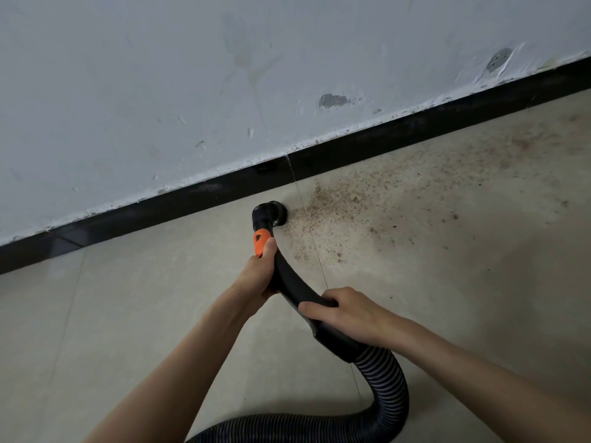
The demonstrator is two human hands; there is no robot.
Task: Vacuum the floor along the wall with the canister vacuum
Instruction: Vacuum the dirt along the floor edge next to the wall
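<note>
A black vacuum handle curves down to a round nozzle that sits on the beige tile floor, close to the black baseboard. My left hand grips the upper handle just below its orange slider. My right hand grips the lower handle where it meets the ribbed hose. Brown dust and crumbs lie on the floor right of the nozzle, spreading along the wall. The canister itself is out of view.
The white wall is scuffed, with chipped grey patches. The hose loops back along the bottom edge of the view. The tiles left of the nozzle look free of dust.
</note>
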